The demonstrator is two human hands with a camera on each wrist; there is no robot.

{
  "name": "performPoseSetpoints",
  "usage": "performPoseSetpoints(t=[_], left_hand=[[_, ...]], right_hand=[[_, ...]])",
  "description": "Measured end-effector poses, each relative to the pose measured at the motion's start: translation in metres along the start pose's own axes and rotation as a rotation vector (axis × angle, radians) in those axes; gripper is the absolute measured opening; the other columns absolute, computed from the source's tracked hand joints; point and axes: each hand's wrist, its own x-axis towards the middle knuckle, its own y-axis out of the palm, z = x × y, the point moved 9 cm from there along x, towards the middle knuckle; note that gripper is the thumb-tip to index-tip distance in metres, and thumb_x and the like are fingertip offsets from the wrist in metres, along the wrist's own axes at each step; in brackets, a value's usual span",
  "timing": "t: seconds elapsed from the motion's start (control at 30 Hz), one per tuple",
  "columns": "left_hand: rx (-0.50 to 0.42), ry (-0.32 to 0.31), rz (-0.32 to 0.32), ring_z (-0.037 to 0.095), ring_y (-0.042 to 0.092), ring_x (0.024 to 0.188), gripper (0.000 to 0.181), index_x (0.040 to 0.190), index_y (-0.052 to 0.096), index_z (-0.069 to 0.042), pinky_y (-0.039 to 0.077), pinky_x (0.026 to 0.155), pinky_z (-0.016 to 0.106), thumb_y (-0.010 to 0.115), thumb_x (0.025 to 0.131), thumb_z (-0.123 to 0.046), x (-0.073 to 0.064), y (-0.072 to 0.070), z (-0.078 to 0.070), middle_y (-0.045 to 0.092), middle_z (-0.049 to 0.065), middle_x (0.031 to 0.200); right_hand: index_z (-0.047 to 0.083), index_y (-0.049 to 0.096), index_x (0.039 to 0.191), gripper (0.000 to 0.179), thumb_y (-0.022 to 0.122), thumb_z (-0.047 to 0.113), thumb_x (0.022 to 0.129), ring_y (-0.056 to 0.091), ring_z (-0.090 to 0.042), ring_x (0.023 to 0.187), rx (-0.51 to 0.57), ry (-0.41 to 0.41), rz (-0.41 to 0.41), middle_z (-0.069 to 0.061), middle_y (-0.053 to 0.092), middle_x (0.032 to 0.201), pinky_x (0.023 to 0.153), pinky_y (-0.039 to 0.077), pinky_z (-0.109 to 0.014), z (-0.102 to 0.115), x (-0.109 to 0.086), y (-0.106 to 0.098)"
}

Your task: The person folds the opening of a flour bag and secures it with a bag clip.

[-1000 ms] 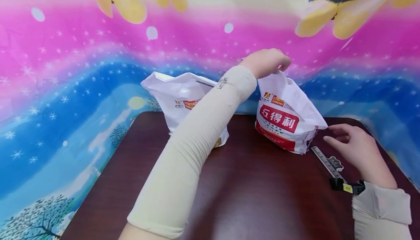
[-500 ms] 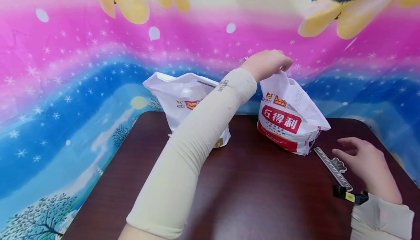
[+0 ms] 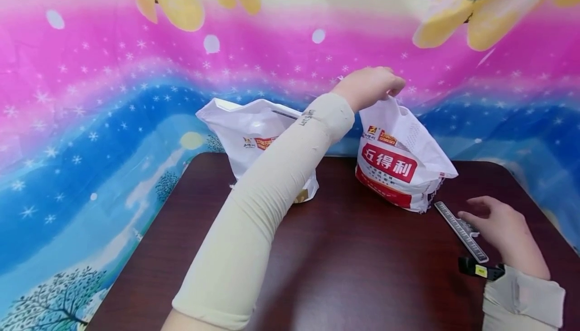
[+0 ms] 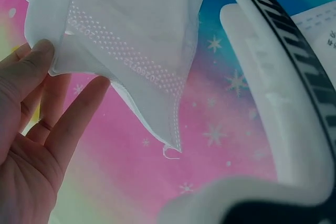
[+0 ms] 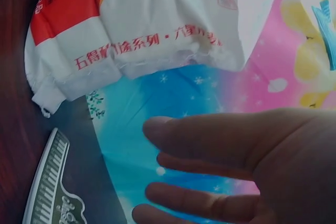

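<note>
A white flour bag [image 3: 389, 165] with a red label stands at the back right of the table, its top pulled up. My left hand [image 3: 371, 87] reaches across to it and pinches its top edge between thumb and fingers; the left wrist view shows this hand [image 4: 37, 114] at the bag's white rim [image 4: 86, 69]. My right hand [image 3: 503, 225] hovers at the right with fingers apart, holding nothing. Close beside it lies a piano-keyboard-patterned clip [image 3: 461, 231], flat on the table. In the right wrist view the right fingers [image 5: 205, 140] are apart from the bag [image 5: 142, 35].
Another white bag [image 3: 240, 145] stands at the back left, partly hidden behind my left sleeve [image 3: 254, 205]. A keyboard-patterned strip [image 4: 294, 45] shows large in the left wrist view. A dark wooden table [image 3: 344, 250] lies below, with a patterned cloth [image 3: 290, 34] behind it.
My right hand has drawn back from the bag's lower right corner and come down over the clip's side. My left hand keeps its hold on the bag's top.
</note>
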Motion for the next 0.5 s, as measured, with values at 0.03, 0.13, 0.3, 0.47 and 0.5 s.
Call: performPoseSetpoints(t=[0.03,0.13,0.3,0.47,0.5], left_hand=[[0.008,-0.002,0.003,0.008,0.052,0.114,0.021,0.120,0.060,-0.022,0.041,0.092,0.017,0.046,0.105,-0.021,-0.001,0.001,0.001,0.059,-0.007,0.125],[0.024,0.000,0.009,0.007,0.051,0.113,0.021,0.122,0.061,-0.022,0.041,0.092,0.017,0.049,0.105,-0.023,-0.003,0.003,0.002,0.059,-0.007,0.125],[-0.003,-0.008,0.012,0.006,0.051,0.113,0.021,0.123,0.060,-0.023,0.040,0.093,0.016,0.051,0.105,-0.026,-0.005,0.003,0.003,0.060,-0.008,0.125],[-0.006,-0.008,0.008,0.005,0.050,0.111,0.018,0.120,0.060,-0.022,0.039,0.092,0.016,0.050,0.105,-0.023,-0.005,0.003,0.005,0.059,-0.008,0.122],[-0.013,-0.010,0.010,0.005,0.050,0.111,0.018,0.119,0.060,-0.022,0.039,0.092,0.016,0.050,0.105,-0.023,-0.005,0.004,0.005,0.059,-0.008,0.121]], right_hand=[[-0.015,0.051,0.127,0.060,0.068,0.035,0.097,0.054,-0.058,0.100,-0.003,0.019,0.013,-0.044,0.051,0.121,0.075,0.047,-0.067,-0.003,0.000,0.002],[-0.016,0.049,0.126,0.064,0.066,0.038,0.097,0.050,-0.061,0.102,-0.028,0.065,0.031,-0.046,0.049,0.121,0.077,0.045,-0.069,-0.013,0.000,0.005],[-0.019,0.047,0.124,0.065,0.067,0.036,0.096,0.048,-0.062,0.102,-0.032,0.111,0.059,-0.048,0.047,0.119,0.078,0.045,-0.070,-0.027,0.003,0.012],[-0.021,0.050,0.122,0.062,0.065,0.034,0.097,0.048,-0.062,0.103,-0.016,0.127,0.140,-0.047,0.048,0.119,0.077,0.046,-0.069,-0.034,0.008,0.023],[-0.022,0.050,0.121,0.063,0.065,0.034,0.097,0.048,-0.062,0.103,-0.014,0.133,0.156,-0.047,0.049,0.118,0.077,0.047,-0.068,-0.035,0.007,0.025]])
